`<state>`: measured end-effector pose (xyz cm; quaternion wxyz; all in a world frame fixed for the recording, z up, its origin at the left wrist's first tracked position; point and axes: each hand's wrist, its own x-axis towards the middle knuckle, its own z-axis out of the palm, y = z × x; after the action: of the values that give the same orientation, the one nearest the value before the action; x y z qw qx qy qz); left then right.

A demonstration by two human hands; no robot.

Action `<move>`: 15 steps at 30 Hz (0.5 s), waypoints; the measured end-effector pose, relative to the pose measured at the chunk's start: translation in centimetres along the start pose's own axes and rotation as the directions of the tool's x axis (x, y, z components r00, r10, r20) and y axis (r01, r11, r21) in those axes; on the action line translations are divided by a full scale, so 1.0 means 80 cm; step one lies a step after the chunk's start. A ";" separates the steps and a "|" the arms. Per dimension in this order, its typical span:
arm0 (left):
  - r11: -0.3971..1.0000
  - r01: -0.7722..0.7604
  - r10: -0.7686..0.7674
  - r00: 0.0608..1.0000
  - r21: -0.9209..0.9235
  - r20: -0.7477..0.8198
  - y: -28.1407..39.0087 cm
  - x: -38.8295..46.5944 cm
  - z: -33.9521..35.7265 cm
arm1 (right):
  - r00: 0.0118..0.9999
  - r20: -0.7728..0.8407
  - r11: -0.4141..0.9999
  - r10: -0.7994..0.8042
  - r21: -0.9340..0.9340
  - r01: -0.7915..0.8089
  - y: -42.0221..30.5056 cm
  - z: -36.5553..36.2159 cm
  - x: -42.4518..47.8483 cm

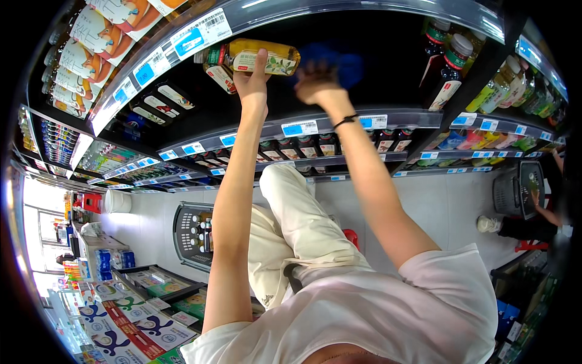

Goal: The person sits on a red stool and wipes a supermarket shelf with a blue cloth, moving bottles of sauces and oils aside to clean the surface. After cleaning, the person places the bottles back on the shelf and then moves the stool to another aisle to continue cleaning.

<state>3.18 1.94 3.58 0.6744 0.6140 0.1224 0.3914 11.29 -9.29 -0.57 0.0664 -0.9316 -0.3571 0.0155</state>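
Note:
My left hand (252, 86) grips a clear plastic bottle of yellow drink (266, 55), tilted nearly sideways with its cap to the left. Right beside it shows a second bottle's label (221, 78); whether my hand holds that one too, I cannot tell. Over the dark shelf board (386, 73), my right hand (320, 82) is on a blue cloth (348, 68). Both the hand and the cloth are blurred, and the fingertips are hard to make out. A black band circles the right wrist. Dark bottles with green-and-red necks (450, 68) stand at the shelf's right end.
Overhead runs a clear price-tag rail (291, 7); lower shelves hold more bottles (309, 145). A grey shopping basket with bottles (186, 232) stands on the floor to my left. At the far right, another person's hand (536, 198) is near a second basket (504, 189). Stacked cartons (132, 327) lie behind me.

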 end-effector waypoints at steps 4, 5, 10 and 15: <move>0.994 -0.002 -0.013 0.991 0.109 0.136 -0.002 0.030 0.000 | 0.911 -0.082 0.888 -0.405 0.200 0.413 -0.056 0.026 -0.026; 0.986 -0.003 -0.029 0.981 0.164 0.193 -0.004 0.034 0.001 | 0.899 -0.111 0.833 -0.424 0.342 0.435 -0.053 0.027 -0.042; 0.928 -0.200 0.132 0.966 0.315 0.223 -0.056 0.047 0.031 | 0.909 -0.180 0.801 -0.376 0.431 0.416 0.017 -0.016 -0.111; 0.904 -0.213 0.115 0.957 0.372 0.267 -0.053 0.047 0.050 | 0.988 -0.141 0.890 -0.068 0.438 0.123 0.082 -0.051 -0.148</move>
<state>9.88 1.79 1.75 0.5101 0.7885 0.0649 0.3375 7.13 -22.52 2.36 0.3002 -0.8721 -0.3847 0.0366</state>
